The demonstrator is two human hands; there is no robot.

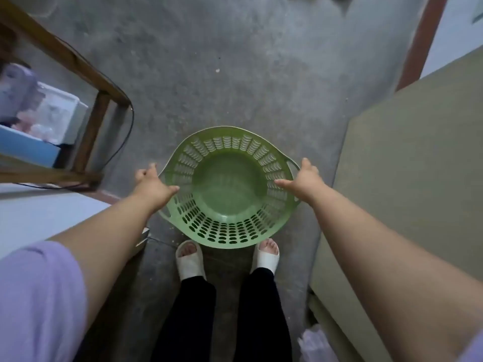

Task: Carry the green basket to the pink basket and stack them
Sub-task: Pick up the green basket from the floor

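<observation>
From the head view, a grey, mottled concrete floor [235, 74] fills the room's middle, with a wooden frame [86, 74] and a dark cable at the left and a drab olive surface [418, 158] at the right. The green basket [227, 189], empty and perforated, is held above the floor just in front of two feet in white slippers [189, 259]. The left hand [153, 188] grips its left rim and the right hand [304, 181] its right rim beside a handle slot, thumbs inside.
</observation>
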